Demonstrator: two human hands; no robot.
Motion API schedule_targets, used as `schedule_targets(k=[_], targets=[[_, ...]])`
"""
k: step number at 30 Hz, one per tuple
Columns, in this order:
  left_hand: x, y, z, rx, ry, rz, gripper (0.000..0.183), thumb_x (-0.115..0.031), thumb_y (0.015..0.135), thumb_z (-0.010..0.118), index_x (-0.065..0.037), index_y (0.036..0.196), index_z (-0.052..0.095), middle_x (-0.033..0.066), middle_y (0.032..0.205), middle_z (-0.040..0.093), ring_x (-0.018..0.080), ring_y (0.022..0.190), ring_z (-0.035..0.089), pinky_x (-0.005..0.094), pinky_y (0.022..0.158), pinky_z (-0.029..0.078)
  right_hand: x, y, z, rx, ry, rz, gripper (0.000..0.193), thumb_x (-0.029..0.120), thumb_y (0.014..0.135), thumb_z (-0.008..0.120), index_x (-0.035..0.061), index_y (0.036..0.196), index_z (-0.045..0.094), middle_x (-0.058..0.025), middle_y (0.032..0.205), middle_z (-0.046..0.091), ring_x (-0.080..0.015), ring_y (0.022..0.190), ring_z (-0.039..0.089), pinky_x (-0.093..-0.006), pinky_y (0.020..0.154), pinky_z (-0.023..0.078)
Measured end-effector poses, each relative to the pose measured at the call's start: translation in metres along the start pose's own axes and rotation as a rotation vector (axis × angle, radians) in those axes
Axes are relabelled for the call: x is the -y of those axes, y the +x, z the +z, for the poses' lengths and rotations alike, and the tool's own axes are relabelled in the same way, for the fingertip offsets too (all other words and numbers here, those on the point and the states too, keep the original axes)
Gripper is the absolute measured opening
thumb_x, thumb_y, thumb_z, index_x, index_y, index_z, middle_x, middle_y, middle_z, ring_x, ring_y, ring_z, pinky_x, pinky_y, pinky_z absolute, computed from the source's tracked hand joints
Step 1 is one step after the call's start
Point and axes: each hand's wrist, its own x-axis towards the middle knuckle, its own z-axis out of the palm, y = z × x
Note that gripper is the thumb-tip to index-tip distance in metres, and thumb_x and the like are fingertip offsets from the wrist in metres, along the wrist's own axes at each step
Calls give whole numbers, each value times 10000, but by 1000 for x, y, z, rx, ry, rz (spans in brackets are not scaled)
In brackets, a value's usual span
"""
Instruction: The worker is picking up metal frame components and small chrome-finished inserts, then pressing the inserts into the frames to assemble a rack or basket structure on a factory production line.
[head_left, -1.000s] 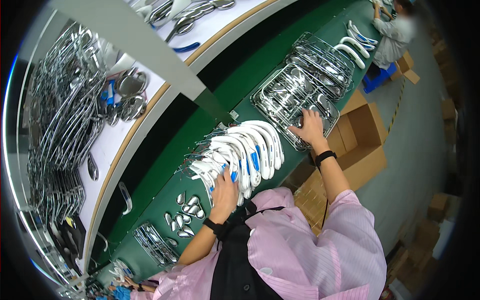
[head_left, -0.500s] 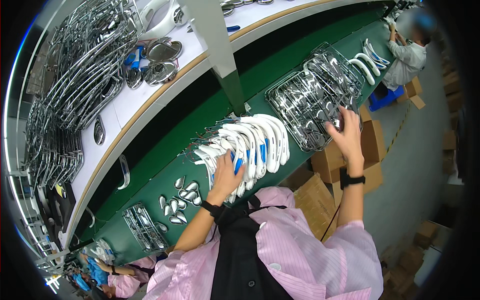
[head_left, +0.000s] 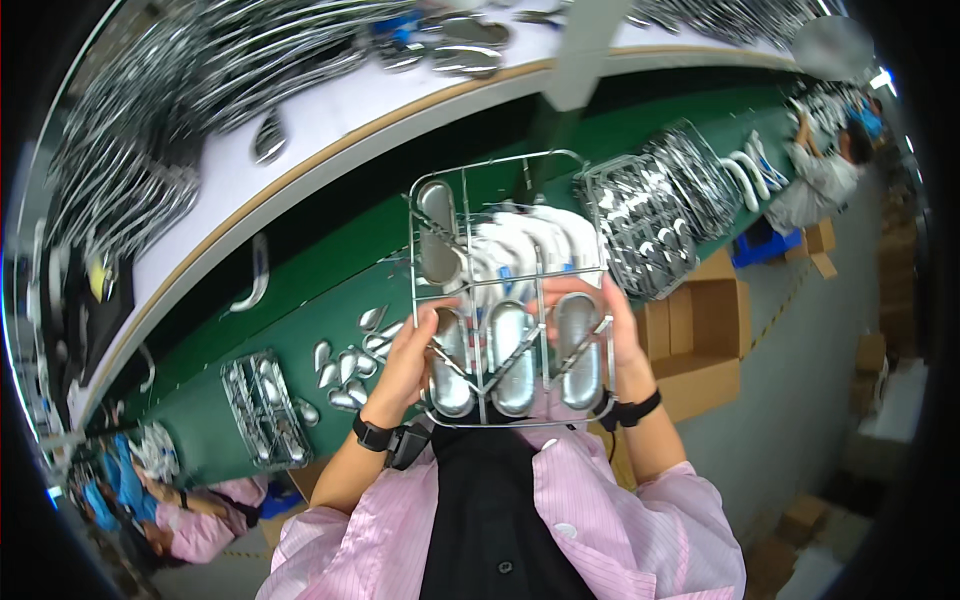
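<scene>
A chrome wire rack (head_left: pixel 412 225) is held up in front of my chest, over the near edge of the green bench. Several shiny oval metal covers (head_left: pixel 513 365) sit in it, three along the lower row and others at its upper left. My left hand (head_left: pixel 405 358) grips the rack's left side and my right hand (head_left: pixel 622 335) its right side, with some fingers behind the wires. Through the rack shows a pile of curved white plastic handles (head_left: pixel 560 232) with blue patches, lying on the bench and partly hidden.
Stacked wire racks (head_left: pixel 640 220) of metal parts stand to the right. Loose teardrop metal pieces (head_left: pixel 347 365) and another filled rack (head_left: pixel 262 405) lie left. A shelf (head_left: pixel 330 115) overhangs the bench. An open cardboard box (head_left: pixel 695 320) sits at right; co-workers sit at both ends.
My left hand has left the white handles and my right hand the stacked racks. Both now hold a wire rack raised before me. The view has shifted.
</scene>
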Motion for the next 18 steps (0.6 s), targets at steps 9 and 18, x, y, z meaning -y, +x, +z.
schedule_targets(k=[9,18], targets=[[11,-127,-150,-523,-325,0,384,-395,997,475,-84,1218,516,107,996,639,219,789,662,343,595,550,-156,74,134,279,297,235,533,361,930,555,62,1352,429,-132,1236,554,-244,1013,599,-386,837,521],[6,-186,-244,-794,-412,231,359,-375,993,500,-90,1210,516,97,997,639,198,784,640,333,614,542,-270,121,142,73,-200,209,321,90,883,628,12,1168,502,-128,1065,613,-247,921,622,-346,770,491]])
